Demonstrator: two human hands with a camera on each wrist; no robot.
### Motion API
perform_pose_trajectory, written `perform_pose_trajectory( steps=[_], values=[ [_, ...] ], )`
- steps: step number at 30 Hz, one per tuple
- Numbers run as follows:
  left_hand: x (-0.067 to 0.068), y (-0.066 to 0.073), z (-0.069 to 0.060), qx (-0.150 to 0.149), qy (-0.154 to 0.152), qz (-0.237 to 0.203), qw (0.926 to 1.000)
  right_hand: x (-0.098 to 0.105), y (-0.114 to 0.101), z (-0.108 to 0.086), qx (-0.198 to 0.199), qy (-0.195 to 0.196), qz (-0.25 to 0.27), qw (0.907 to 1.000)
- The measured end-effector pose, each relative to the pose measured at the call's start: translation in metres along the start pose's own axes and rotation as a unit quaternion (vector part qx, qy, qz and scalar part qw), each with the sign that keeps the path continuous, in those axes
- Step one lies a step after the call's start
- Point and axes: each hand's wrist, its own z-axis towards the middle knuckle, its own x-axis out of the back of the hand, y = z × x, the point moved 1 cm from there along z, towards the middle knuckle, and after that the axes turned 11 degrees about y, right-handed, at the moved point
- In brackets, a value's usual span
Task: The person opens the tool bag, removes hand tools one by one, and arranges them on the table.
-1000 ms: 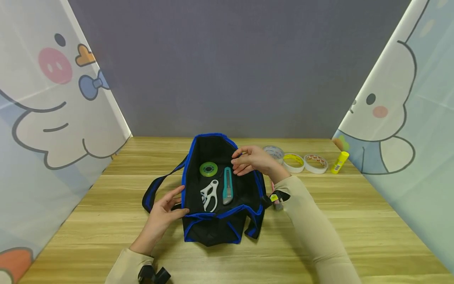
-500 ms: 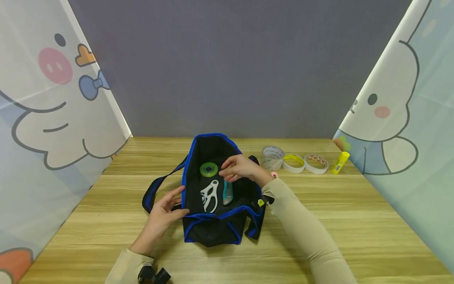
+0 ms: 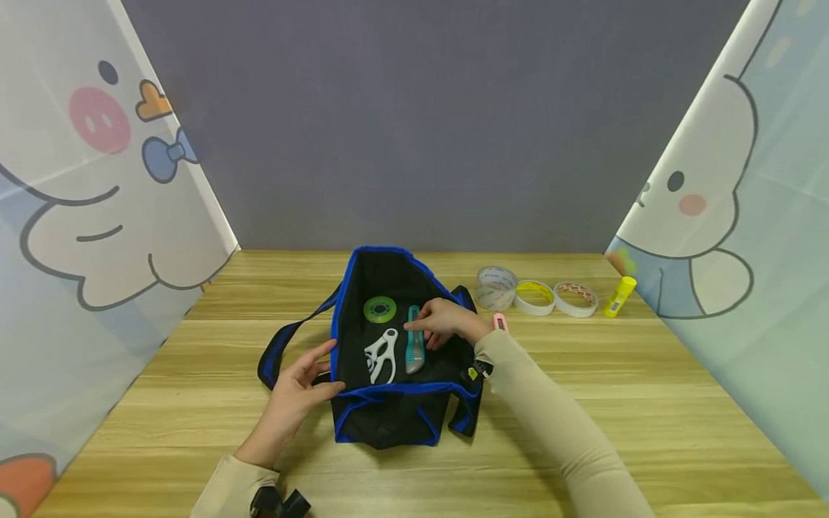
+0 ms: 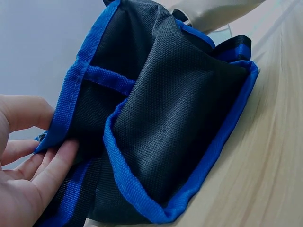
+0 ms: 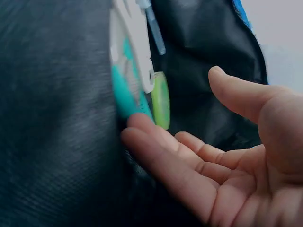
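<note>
A black tool bag [image 3: 388,417] with blue trim stands on the table, its top spread wide. My left hand [image 3: 299,388] pinches the bag's near-left rim, its fingers around the blue edging [image 4: 66,109] in the left wrist view. My right hand [image 3: 447,320] reaches inside, over a teal utility knife [image 3: 414,352]. In the right wrist view the right hand [image 5: 203,161] has its thumb spread apart and its fingertips at the knife's [image 5: 124,97] end. Left of the knife lie a white scissors-like tool [image 3: 383,356] and a green disc [image 3: 379,309].
Right of the bag stand a clear tape roll [image 3: 496,288], a tape roll with a yellow core [image 3: 535,298], another white tape roll [image 3: 576,299] and a yellow glue stick [image 3: 619,296]. A pink-ended item [image 3: 499,321] is partly behind the right wrist. A strap [image 3: 278,352] loops out leftward.
My right hand has moved left over the knife, then lower and slightly back right into the bag. The left hand stays on the rim.
</note>
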Motion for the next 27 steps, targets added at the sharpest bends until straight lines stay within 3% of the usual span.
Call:
perform_pose_trajectory(
  steps=[7, 17, 27],
  values=[
    [0.0, -0.002, 0.0, -0.007, -0.004, 0.001, 1.0, -0.009, 0.012, 0.005, -0.013, 0.004, -0.017, 0.9998],
    [-0.001, 0.0, 0.0, -0.012, -0.004, 0.003, 0.9999, -0.02, 0.017, 0.012, 0.012, 0.014, -0.059, 0.9981],
    [-0.002, 0.0, 0.0, -0.011, -0.006, 0.008, 0.9999, -0.021, 0.017, 0.009, -0.004, -0.019, -0.016, 0.9997]
  ],
)
